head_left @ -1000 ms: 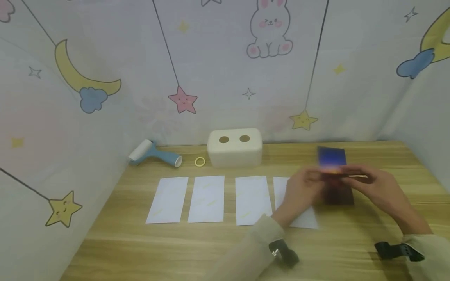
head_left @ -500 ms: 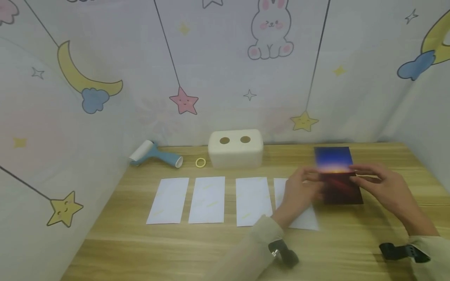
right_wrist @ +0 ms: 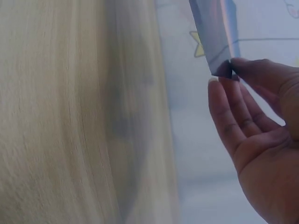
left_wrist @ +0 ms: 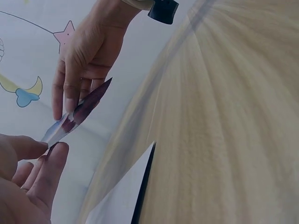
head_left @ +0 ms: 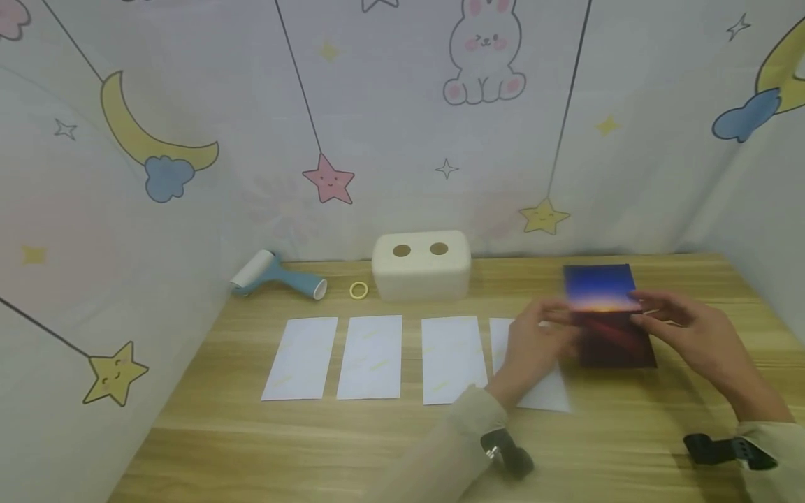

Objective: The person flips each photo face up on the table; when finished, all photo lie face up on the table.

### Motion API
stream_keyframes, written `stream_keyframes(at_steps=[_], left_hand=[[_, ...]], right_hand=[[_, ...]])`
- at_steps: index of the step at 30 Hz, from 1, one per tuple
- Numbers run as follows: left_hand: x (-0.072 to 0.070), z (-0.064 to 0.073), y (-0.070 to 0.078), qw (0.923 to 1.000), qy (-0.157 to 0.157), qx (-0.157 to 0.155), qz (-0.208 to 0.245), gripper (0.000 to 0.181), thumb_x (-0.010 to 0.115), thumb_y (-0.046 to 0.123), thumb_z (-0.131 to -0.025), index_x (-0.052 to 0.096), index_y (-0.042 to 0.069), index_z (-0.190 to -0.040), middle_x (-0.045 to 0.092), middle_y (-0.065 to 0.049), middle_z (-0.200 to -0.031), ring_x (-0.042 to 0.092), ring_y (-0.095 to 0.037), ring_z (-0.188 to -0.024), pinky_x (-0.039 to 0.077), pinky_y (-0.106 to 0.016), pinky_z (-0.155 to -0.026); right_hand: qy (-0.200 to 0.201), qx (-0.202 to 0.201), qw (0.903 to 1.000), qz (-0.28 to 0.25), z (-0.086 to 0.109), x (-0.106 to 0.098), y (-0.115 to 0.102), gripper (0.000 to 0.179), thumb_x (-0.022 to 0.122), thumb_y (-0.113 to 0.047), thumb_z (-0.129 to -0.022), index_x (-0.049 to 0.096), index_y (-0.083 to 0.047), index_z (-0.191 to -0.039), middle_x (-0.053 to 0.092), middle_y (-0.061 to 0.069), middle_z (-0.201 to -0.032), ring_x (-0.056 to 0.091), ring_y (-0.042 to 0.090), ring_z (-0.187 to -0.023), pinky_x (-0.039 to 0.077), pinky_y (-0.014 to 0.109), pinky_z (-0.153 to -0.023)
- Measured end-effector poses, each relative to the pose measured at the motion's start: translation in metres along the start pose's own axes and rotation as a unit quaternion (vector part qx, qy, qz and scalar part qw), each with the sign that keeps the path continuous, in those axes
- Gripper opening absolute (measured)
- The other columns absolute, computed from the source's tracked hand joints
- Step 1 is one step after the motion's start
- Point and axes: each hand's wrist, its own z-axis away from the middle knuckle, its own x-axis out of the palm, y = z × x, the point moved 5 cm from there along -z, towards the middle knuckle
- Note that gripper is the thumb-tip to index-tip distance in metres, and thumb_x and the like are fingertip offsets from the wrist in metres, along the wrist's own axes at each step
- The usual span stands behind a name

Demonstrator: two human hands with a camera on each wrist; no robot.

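A glossy picture card (head_left: 600,283), blue above an orange glow and dark red below, is held up over the table's right side. My left hand (head_left: 534,346) pinches its left edge between thumb and fingers. At the opposite edge, my right hand (head_left: 698,342) pinches it about halfway up. The left wrist view shows the card (left_wrist: 88,105) nearly edge-on and slightly bowed between both hands. In the right wrist view, thumb and fingers of the right hand (right_wrist: 261,140) grip near one corner of the card. Partly under the left forearm lies a white card (head_left: 541,391).
More white cards (head_left: 453,360) with faint yellow marks lie in a row to the left. Behind them are a white box (head_left: 420,276) with two round holes, a small yellow ring (head_left: 358,290) and a blue-handled lint roller (head_left: 279,274). A patterned curtain (head_left: 390,126) hangs behind.
My right hand has moved right, away from the left hand, and the picture card shows wider between them. The left hand has barely moved; both keep their hold.
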Motion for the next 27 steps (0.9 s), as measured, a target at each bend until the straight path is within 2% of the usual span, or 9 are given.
stream_keyframes(at_steps=[6, 10, 12, 14, 19, 22, 27], left_hand=[[-0.002, -0.003, -0.004, 0.9987, -0.002, 0.032, -0.040, 0.045, 0.083, -0.007, -0.086, 0.072, 0.018, -0.122, 0.072, 0.014, -0.098, 0.069, -0.004, -0.069, 0.060, -0.025, -0.061], [-0.001, -0.005, -0.008, 0.9966, -0.007, 0.036, -0.074, 0.041, 0.085, -0.006, -0.085, 0.074, 0.015, -0.118, 0.075, 0.011, -0.096, 0.068, -0.001, -0.067, 0.059, -0.022, -0.060], [-0.001, -0.005, -0.011, 0.9950, -0.013, 0.035, -0.093, 0.036, 0.085, -0.004, -0.085, 0.077, 0.013, -0.115, 0.077, 0.008, -0.093, 0.067, 0.000, -0.065, 0.058, -0.021, -0.060], [-0.001, -0.006, -0.012, 0.9919, -0.015, 0.037, -0.121, 0.031, 0.087, -0.002, -0.085, 0.079, 0.012, -0.112, 0.078, 0.004, -0.089, 0.066, 0.003, -0.064, 0.057, -0.018, -0.059], [-0.002, -0.006, -0.015, 0.9840, -0.026, 0.039, -0.172, 0.029, 0.089, 0.000, -0.083, 0.080, 0.010, -0.108, 0.078, 0.005, -0.086, 0.066, 0.005, -0.071, 0.055, -0.015, -0.063], [-0.003, -0.004, -0.018, 0.9798, -0.034, 0.028, -0.195, 0.028, 0.089, 0.000, -0.082, 0.080, 0.010, -0.106, 0.078, 0.005, -0.086, 0.067, 0.004, -0.072, 0.054, -0.014, -0.065], [-0.003, -0.002, -0.021, 0.9762, -0.045, 0.011, -0.212, 0.029, 0.088, -0.002, -0.080, 0.080, 0.007, -0.107, 0.078, 0.002, -0.084, 0.068, 0.003, -0.071, 0.054, -0.013, -0.066]], right_hand=[[-0.010, -0.007, 0.9998, 0.016, -0.002, 0.000, 0.002, 0.043, 0.080, -0.015, -0.098, 0.067, -0.004, -0.137, 0.070, -0.025, -0.107, 0.062, -0.014, -0.089, 0.047, 0.009, -0.071], [-0.023, -0.021, 0.9991, 0.030, -0.002, 0.002, 0.002, 0.040, 0.081, -0.009, -0.095, 0.068, -0.001, -0.133, 0.078, -0.001, -0.106, 0.062, -0.011, -0.087, 0.049, 0.011, -0.070], [-0.035, -0.025, 0.9984, 0.037, -0.002, 0.003, 0.004, 0.039, 0.080, -0.006, -0.094, 0.068, 0.001, -0.131, 0.078, 0.013, -0.105, 0.062, -0.010, -0.085, 0.051, 0.014, -0.069], [-0.049, -0.027, 0.9976, 0.041, -0.002, 0.006, 0.005, 0.039, 0.079, -0.002, -0.094, 0.067, 0.004, -0.131, 0.076, 0.020, -0.104, 0.062, -0.009, -0.085, 0.053, 0.017, -0.069], [-0.073, -0.029, 0.9956, 0.052, -0.003, 0.012, 0.011, 0.038, 0.081, -0.001, -0.091, 0.068, 0.005, -0.127, 0.077, 0.016, -0.098, 0.061, -0.008, -0.083, 0.055, 0.021, -0.067], [-0.081, -0.030, 0.9942, 0.065, -0.004, 0.016, 0.014, 0.036, 0.083, -0.003, -0.090, 0.071, 0.004, -0.123, 0.076, 0.010, -0.095, 0.060, -0.009, -0.082, 0.054, 0.021, -0.066], [-0.092, -0.035, 0.9924, 0.074, -0.003, 0.021, 0.015, 0.033, 0.082, 0.000, -0.089, 0.071, 0.006, -0.119, 0.074, 0.008, -0.094, 0.059, -0.008, -0.080, 0.053, 0.022, -0.066]])
